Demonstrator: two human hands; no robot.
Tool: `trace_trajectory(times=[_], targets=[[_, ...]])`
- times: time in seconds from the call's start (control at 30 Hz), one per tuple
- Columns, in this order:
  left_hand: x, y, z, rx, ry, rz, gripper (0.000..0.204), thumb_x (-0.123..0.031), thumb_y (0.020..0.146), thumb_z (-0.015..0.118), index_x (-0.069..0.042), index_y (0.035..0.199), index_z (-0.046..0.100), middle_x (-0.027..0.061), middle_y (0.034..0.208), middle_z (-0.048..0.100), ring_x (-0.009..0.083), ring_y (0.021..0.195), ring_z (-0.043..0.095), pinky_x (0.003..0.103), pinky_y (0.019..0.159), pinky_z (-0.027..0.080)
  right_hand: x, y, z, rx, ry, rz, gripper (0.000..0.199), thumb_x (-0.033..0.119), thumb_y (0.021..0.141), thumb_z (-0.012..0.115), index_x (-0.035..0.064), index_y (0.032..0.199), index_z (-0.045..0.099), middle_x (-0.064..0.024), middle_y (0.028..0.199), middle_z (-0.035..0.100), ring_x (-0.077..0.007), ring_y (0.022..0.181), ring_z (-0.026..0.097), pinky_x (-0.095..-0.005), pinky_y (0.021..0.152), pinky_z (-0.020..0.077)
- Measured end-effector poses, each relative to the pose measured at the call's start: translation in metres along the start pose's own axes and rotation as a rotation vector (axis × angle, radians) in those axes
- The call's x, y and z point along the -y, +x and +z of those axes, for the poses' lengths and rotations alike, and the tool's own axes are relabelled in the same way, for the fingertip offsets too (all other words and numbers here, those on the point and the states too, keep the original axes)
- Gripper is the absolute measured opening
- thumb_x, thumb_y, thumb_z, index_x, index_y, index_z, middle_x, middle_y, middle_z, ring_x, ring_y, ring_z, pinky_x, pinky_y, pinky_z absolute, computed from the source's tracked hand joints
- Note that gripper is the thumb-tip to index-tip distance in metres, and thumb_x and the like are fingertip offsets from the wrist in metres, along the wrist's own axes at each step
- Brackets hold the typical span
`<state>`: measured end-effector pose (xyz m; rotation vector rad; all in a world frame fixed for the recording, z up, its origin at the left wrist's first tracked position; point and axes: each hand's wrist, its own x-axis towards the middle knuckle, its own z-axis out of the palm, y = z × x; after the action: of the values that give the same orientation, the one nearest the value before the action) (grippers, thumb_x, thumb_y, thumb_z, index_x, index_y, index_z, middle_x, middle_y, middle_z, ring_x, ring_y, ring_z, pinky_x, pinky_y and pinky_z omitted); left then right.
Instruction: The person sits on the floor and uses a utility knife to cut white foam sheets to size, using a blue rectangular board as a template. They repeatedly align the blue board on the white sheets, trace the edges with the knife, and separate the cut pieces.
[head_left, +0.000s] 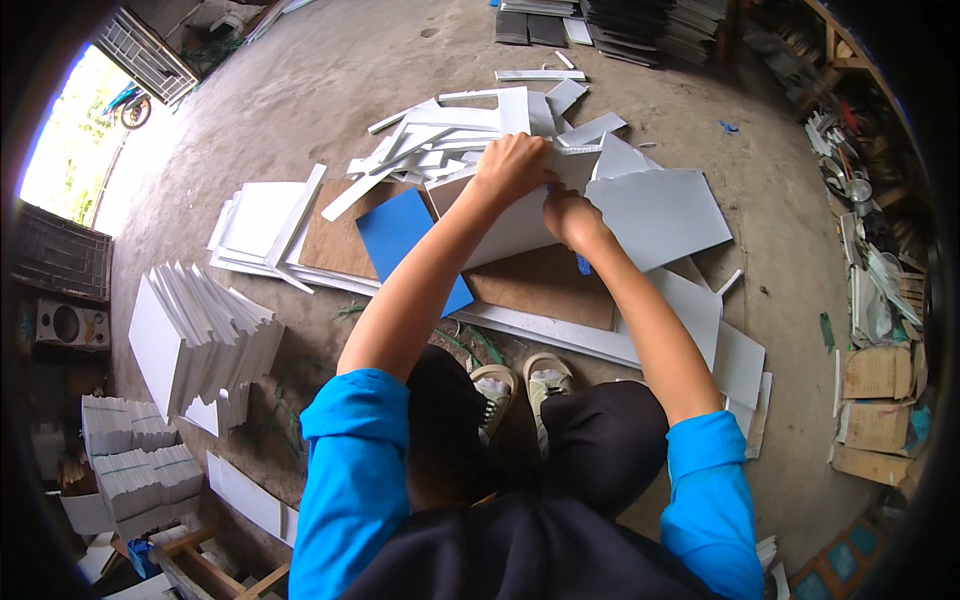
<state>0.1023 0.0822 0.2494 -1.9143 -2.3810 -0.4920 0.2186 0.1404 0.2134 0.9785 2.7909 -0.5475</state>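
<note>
I squat in front of a pile of white boards, with both arms stretched forward. My left hand (515,168) is closed over the upper edge of a white board (515,228), which stands tilted up. Close to its right, my right hand (574,218) is closed around a slim tool with a blue end (584,265) sticking out below the fist. The fingers hide most of that tool, so its kind is unclear. Under the tilted board lies a brown board (545,287). A blue panel (393,232) rests beneath my left forearm, and a wide grey-white sheet (662,215) lies right of my right hand.
White offcut strips (440,130) are heaped beyond my hands. Stacked white sheets (200,335) stand at left, with tied bundles (145,480) nearer me. Dark stacks (628,28) stand at the back. Cardboard boxes (878,372) and clutter line the right wall. A doorway opens at far left.
</note>
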Motion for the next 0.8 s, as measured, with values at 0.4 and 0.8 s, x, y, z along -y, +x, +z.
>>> trace_trajectory(times=[0.4, 0.8], targets=[[0.004, 0.004, -0.002, -0.020, -0.071, -0.020, 0.033, -0.032, 0.065, 0.071, -0.004, 0.079, 0.062, 0.0150, 0.069, 0.062, 0.0320, 0.069, 0.062, 0.040, 0.060, 0.050, -0.008, -0.007, 0.014, -0.168, 0.031, -0.064, 0.023, 0.016, 0.086, 0.038, -0.0054, 0.092, 0.045, -0.0271, 0.079, 0.059, -0.0391, 0.074, 0.061, -0.0443, 0.064, 0.0503], [0.004, 0.006, -0.003, -0.001, -0.039, -0.040, 0.033, -0.029, 0.063, 0.073, -0.005, 0.081, 0.061, 0.0145, 0.073, 0.062, 0.0318, 0.072, 0.063, 0.040, 0.062, 0.050, -0.014, 0.014, 0.040, -0.164, 0.053, -0.092, 0.021, 0.015, 0.085, 0.039, -0.0040, 0.093, 0.045, -0.0253, 0.082, 0.060, -0.0402, 0.079, 0.059, -0.0453, 0.071, 0.0481]])
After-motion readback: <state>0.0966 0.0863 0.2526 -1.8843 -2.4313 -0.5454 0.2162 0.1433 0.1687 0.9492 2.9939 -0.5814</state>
